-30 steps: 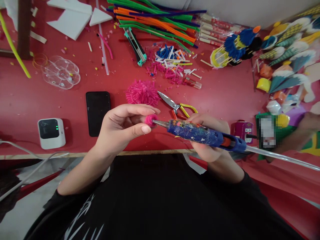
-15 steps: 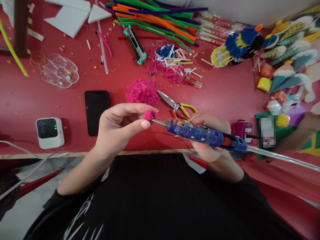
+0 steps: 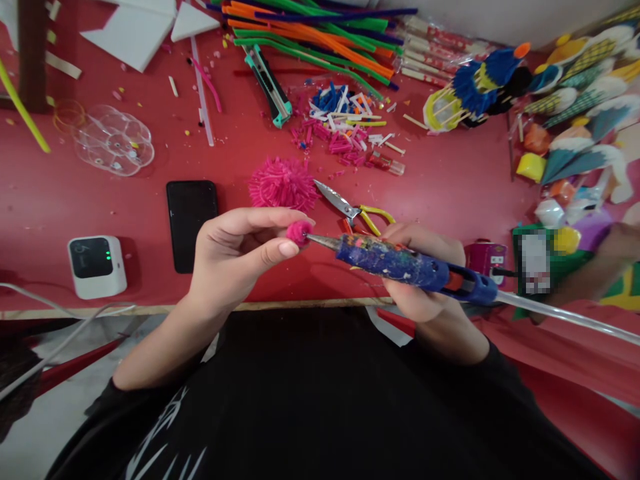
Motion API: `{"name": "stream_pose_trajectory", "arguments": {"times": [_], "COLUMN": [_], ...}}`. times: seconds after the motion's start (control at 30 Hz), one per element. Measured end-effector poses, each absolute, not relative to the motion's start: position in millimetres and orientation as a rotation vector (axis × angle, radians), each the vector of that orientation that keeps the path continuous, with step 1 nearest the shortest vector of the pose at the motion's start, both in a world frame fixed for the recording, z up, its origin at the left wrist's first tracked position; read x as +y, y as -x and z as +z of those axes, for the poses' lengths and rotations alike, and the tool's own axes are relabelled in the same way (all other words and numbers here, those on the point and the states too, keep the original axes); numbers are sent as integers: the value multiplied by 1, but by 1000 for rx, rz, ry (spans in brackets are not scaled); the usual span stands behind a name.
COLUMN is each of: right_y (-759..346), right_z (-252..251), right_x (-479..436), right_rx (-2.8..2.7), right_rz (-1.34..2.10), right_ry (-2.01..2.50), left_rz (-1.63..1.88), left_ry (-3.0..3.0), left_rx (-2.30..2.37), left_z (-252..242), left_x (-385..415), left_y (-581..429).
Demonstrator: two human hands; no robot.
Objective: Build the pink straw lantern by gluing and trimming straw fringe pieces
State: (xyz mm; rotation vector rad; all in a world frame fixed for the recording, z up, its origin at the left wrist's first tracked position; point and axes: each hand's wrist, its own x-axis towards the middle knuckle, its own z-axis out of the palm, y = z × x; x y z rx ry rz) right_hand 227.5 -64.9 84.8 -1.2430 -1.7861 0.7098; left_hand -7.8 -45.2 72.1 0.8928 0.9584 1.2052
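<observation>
Between thumb and fingertips, my left hand pinches a small fuzzy pink ball. My right hand is wrapped round a blue, paint-spattered glue gun, lying level with its metal nozzle touching or almost touching the ball's right side. A clear glue stick sticks out of the gun's back end. Just beyond my hands a spiky pink pompom sits on the table, with yellow-and-orange-handled scissors beside it, their handles partly behind the gun.
On the red table are a black phone, a white device with green lights, a box cutter, pipe cleaners and pink clippings. Craft figures stand right, near another person's arm.
Both hands keep their holds. The nozzle stays at the pink ball, and the glue gun has shifted very slightly right. The whole view has moved a little.
</observation>
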Motion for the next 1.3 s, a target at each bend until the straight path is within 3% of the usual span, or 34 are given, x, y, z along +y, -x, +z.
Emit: {"name": "stream_pose_trajectory", "arguments": {"times": [1.3], "right_y": [-227], "right_z": [89], "right_x": [-61], "right_rx": [-1832], "right_rz": [684], "right_ry": [1308], "left_rz": [1326], "left_ry": [-1028], "left_rx": [921], "left_z": [60], "left_x": [-43], "left_y": [11]}}
